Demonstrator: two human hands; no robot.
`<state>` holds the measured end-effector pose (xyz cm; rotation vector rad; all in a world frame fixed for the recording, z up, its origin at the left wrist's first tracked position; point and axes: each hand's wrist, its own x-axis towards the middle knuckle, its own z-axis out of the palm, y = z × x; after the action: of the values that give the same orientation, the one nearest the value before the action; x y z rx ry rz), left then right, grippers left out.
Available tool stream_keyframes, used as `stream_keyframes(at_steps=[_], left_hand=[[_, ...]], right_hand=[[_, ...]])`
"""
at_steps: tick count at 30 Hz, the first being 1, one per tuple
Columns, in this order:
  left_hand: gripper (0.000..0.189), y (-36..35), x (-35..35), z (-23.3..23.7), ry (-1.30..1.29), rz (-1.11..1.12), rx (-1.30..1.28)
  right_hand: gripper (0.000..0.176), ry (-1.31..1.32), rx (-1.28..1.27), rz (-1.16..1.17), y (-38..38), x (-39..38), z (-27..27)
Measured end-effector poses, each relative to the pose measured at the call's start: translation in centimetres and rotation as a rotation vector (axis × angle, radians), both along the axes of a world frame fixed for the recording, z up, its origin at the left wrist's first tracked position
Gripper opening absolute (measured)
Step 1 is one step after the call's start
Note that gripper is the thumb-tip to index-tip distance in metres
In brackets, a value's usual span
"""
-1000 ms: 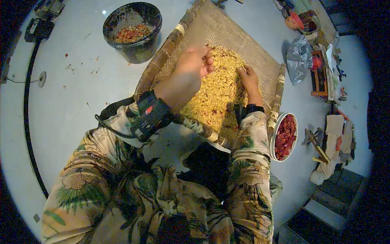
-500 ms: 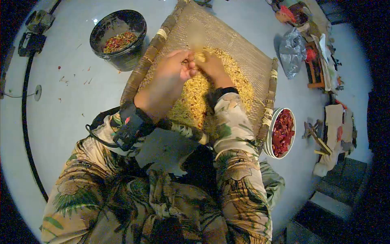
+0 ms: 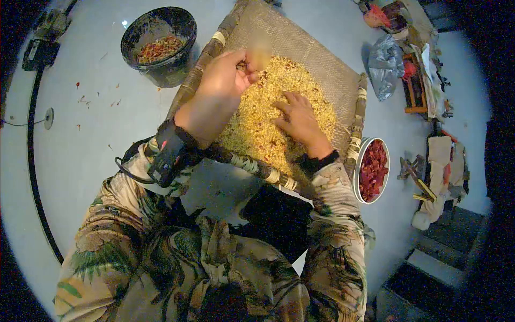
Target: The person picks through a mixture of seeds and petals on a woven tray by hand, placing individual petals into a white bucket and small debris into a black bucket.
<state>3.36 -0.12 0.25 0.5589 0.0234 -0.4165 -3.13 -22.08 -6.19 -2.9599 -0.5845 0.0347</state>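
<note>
Beneath the right hand (image 3: 301, 121) lie yellow seeds (image 3: 260, 121) on a woven tray (image 3: 314, 47).

We've got yellow seeds (image 3: 260, 123) flecked red-brown, mid-frame. Our sleeves (image 3: 115, 214): beige-green leaf print. Black bucket (image 3: 167, 77) upper left, white-rimmed tub (image 3: 356, 180) centre right.

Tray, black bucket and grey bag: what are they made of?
Tray: matte, woven plant strips, perhaps bamboo; the criss-cross weave shows.
Bucket: probably plastic, slightly shiny; it has soft highlights.
Bag: likely thin plastic, glossy; it's crumpled, with bright creases.
</note>
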Motion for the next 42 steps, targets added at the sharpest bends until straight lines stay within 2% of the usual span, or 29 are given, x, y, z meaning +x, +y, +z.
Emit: stream_keyframes(at_steps=[3,7,9,12,15,16,19,21,24,27,30,33,37,40,42], left_hand=[[0.007,0.7,0.9,-1.1,-0.113,-0.031,0.141],[0.007,1.6,0.3,-0.4,-0.193,0.020,0.160],[0.007,1.6,0.4,-0.3,-0.129,0.040,0.099],[0.008,1.2,1.1,-0.4,0.100,0.072,-0.017],[0.009,1.1,1.0,-0.6,0.105,0.074,-0.018],[0.008,1.3,0.9,-0.5,0.055,0.075,0.033],[0.008,1.9,1.1,-0.4,-0.003,0.069,0.074],[0.010,2.3,2.1,-0.7,0.079,0.053,-0.053],[0.011,2.8,2.2,-0.1,0.118,0.061,-0.043],[0.010,3.1,2.1,-0.3,0.042,0.056,-0.042],[0.008,2.9,2.4,0.0,0.160,0.060,-0.111],[0.007,3.0,2.4,-0.2,0.104,0.049,-0.098],[0.007,3.2,1.3,0.1,-0.096,0.102,0.120],[0.008,2.8,1.2,0.6,-0.005,0.120,0.097],[0.009,2.4,1.7,0.5,0.151,0.102,-0.014]], right_hand=[[0.039,-0.051,-0.006,-0.074,-2.3,-1.2,-0.2],[0.035,-0.052,0.032,-0.193,-2.4,-1.7,0.3],[0.032,-0.084,0.089,-0.200,-2.3,-1.1,-0.2],[0.029,-0.063,0.207,-0.163,-0.3,0.8,-0.2],[0.027,0.093,0.230,-0.180,2.5,3.7,-0.4],[0.025,0.032,0.317,-0.118,3.2,4.5,-1.3],[0.021,-0.049,0.303,-0.051,5.1,6.8,-3.3],[0.018,-0.025,0.267,-0.092,5.9,7.4,-4.3],[0.018,-0.077,0.177,-0.078,5.9,7.5,-5.8],[0.018,-0.023,0.105,-0.160,5.2,6.4,-4.8],[0.017,0.059,0.125,-0.245,3.7,5.1,-3.5],[0.019,0.050,0.134,-0.337,3.3,3.8,-2.1],[0.020,-0.008,0.249,-0.305,4.3,3.7,-1.1],[0.020,0.032,0.288,-0.271,6.2,4.9,-1.7],[0.020,0.029,0.253,-0.197,8.0,6.4,-2.4]])
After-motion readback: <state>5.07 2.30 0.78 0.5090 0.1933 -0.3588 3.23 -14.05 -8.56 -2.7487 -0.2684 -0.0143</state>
